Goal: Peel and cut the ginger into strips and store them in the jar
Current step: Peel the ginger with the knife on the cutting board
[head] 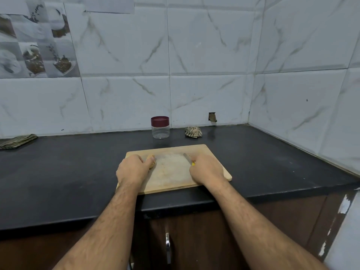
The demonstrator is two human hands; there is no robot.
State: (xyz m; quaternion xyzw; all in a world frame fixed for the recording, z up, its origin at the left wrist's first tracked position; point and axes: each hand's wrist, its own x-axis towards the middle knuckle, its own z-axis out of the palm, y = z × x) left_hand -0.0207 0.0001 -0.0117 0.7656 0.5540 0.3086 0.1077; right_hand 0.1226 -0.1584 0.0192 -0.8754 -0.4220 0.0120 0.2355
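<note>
A wooden cutting board (173, 172) lies on the black counter in front of me. My left hand (132, 169) is curled round a piece of ginger (152, 159) at the board's left end; most of the ginger is hidden under the fingers. At the right end, my right hand (205, 169) grips a knife (188, 158) with a yellow handle, its blade pointing away across the board. A clear plastic jar (160, 127) with a maroon lid stands closed behind the board near the wall.
A crumpled striped cloth (193, 131) lies to the right of the jar. A folded cloth (17, 141) sits at the far left of the counter (68, 172). Tiled walls close the back and right sides. A cabinet handle (168, 246) is below the counter edge.
</note>
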